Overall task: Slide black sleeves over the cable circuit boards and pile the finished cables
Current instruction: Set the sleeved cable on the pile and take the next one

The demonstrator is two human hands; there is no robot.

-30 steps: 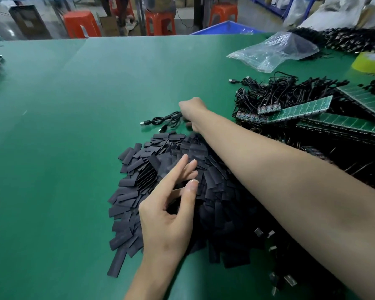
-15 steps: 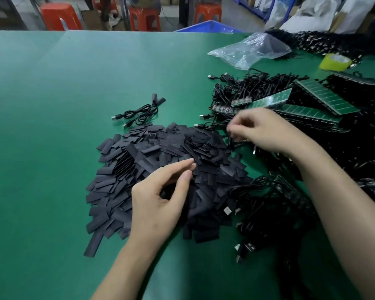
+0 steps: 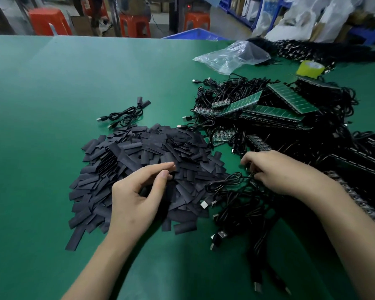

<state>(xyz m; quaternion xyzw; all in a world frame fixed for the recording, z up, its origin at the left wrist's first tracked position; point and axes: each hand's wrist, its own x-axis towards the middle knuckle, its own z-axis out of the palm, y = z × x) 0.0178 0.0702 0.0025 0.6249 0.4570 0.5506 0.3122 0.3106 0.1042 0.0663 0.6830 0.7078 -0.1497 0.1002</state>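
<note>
A heap of black sleeves [image 3: 139, 152], short flat tube pieces, lies spread on the green desk [image 3: 41, 105]. The left hand [image 3: 136, 195] hovers over the near edge of the heap, palm turned inward and fingers loosely curved. Its thumb and forefinger are drawn close together just above the sleeves; whether a sleeve sits between them cannot be told. Just right of the heap, the right hand [image 3: 277, 172] reaches palm-down into a tangle of black USB cables [image 3: 243, 208]. Its fingers are curled and pinch one cable, a loop of which runs from the fingertips toward the heap's right edge. Silver USB plugs [image 3: 205, 204] of that tangle touch the heap's near right corner. Just off the heap's far edge, a small bundle of finished cables [image 3: 123, 114] lies by itself, its sleeved ends pointing away from the heap. Beyond the heap and farther to its right, green circuit board strips [image 3: 290, 98] lie stacked at angles among more black cables wired to them. Well beyond the heap on that same side lie a crumpled clear plastic bag [image 3: 232, 55] and a yellow-green tape roll [image 3: 310, 69]. Far past the heap, off the desk's back edge, stand orange stools [image 3: 50, 21] and a blue bin [image 3: 195, 34].
</note>
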